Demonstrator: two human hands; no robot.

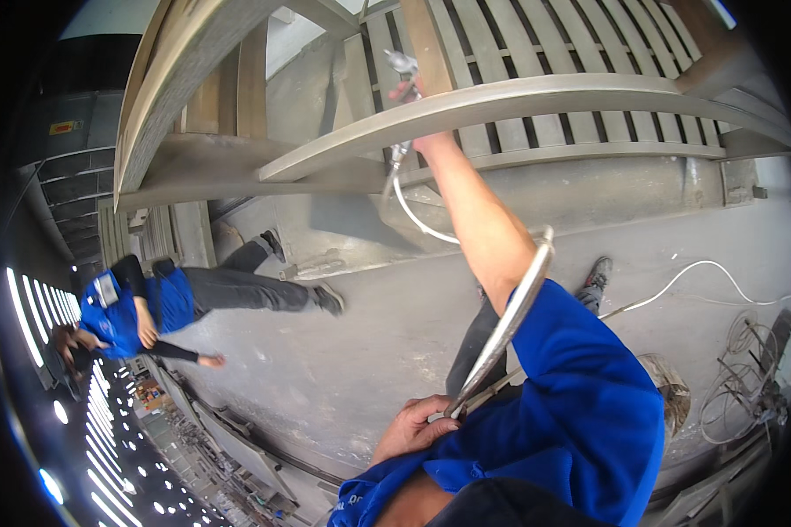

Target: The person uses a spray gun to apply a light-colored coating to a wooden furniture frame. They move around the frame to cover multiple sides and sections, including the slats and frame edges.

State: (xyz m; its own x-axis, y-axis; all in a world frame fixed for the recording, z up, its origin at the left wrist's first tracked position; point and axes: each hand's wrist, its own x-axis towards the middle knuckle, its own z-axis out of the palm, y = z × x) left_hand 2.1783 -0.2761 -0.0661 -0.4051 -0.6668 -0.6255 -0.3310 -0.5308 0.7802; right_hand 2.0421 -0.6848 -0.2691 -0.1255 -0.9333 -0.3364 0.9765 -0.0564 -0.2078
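At far left we saw a co-worker in a blue shirt [176, 299]. Our right hand [406, 90], blurred and partly hidden, was closed on a silvery metal spray gun [402, 61], beyond the curved grey-brown rail [501, 104] and over the left end of the pale slats [545, 57], presumably to reach past the rail. A slim white tube [414, 219] hung below. Our left hand [417, 423] gripped a thick silvery hose [509, 321], probably keeping its slack controlled; we couldn't tell whether it joined the tube.
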